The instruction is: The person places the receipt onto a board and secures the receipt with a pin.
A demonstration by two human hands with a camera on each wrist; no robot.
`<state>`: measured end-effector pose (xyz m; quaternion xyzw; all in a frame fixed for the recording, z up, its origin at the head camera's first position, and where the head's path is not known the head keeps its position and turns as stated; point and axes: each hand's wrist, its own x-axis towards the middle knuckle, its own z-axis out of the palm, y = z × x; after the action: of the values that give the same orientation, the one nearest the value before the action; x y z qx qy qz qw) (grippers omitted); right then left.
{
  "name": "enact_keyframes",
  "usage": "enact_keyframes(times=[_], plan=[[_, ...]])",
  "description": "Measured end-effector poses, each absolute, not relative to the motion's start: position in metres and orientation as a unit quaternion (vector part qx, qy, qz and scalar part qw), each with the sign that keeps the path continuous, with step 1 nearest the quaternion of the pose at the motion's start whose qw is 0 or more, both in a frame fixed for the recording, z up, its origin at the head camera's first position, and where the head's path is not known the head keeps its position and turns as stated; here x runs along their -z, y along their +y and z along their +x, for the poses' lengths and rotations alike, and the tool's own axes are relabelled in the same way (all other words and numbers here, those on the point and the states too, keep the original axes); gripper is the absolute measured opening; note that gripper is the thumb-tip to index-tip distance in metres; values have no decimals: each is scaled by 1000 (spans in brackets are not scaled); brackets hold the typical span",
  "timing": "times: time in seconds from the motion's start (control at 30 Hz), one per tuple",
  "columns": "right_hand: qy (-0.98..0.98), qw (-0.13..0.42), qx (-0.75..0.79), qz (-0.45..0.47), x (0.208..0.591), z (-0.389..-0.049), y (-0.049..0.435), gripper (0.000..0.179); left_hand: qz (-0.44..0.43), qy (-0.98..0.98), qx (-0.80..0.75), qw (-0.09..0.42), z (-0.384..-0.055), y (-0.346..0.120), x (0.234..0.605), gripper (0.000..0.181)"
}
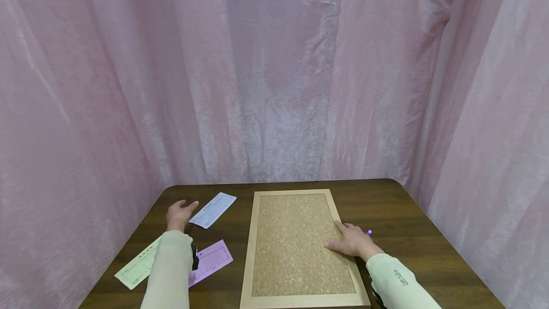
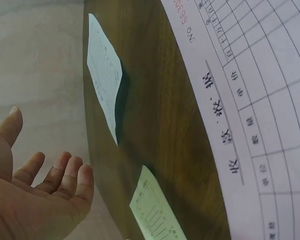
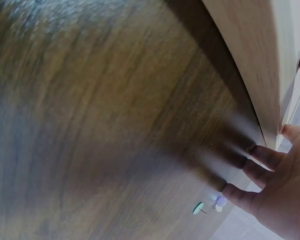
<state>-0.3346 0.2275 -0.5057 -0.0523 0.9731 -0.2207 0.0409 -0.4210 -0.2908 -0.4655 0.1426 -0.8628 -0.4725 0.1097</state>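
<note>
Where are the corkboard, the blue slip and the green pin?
Corkboard [image 1: 300,247]: head view, middle of the cork face.
Blue slip [image 1: 213,210]: head view, middle of its printed side.
Green pin [image 3: 198,208]: right wrist view, on its round head.

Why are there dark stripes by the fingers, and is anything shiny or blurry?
Right wrist view: finger-like shadows stretch across the table beside the right hand, pale glare shines at upper left, and the wood grain looks smeary; left wrist view: the blue slip has a dark shadow; head view: soft shine on the pink curtain.
</note>
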Motion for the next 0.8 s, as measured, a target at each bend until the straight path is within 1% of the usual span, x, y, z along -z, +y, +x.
enact_keyframes(times=[0.8], plan=[[976,41,211,-44,505,-335,227,93,199,-826,517,103,-426,-288,489,61]])
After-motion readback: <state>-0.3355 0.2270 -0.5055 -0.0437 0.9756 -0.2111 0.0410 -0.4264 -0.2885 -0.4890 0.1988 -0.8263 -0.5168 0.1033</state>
